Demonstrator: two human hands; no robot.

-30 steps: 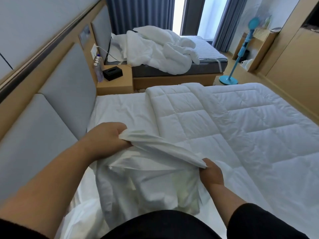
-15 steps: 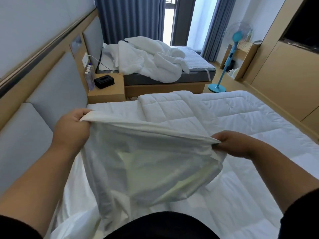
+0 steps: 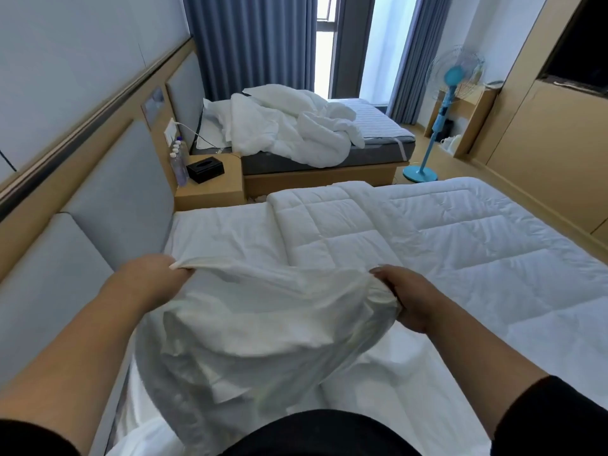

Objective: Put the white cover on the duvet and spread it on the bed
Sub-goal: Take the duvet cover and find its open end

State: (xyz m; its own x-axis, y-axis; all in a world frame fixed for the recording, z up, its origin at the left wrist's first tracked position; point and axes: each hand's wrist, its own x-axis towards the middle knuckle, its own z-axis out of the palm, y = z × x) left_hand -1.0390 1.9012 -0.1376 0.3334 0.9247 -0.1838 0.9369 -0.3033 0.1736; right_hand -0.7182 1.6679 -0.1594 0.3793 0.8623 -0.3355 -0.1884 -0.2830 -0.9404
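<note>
A thin white cover (image 3: 263, 330) hangs bunched in front of me over the near side of the bed. My left hand (image 3: 149, 279) grips its upper edge at the left. My right hand (image 3: 406, 296) is closed on a gathered bunch of the same edge at the right. The edge stretches between both hands and the rest of the cloth sags toward my body. Behind it the quilted white duvet (image 3: 427, 238) lies flat on the bed (image 3: 217, 232), with its left edge folded back over itself.
A padded grey headboard (image 3: 108, 212) runs along the left. A wooden nightstand (image 3: 214, 192) holds bottles and a black tissue box (image 3: 205, 166). A second bed with rumpled white bedding (image 3: 292, 130) stands beyond. A blue pedestal fan (image 3: 444, 116) and wooden cabinets line the right.
Both hands spread apart and lifted, pulling the cover's edge open and taut. Since half a second ago they have dropped lower and my right hand has gathered more cloth.
</note>
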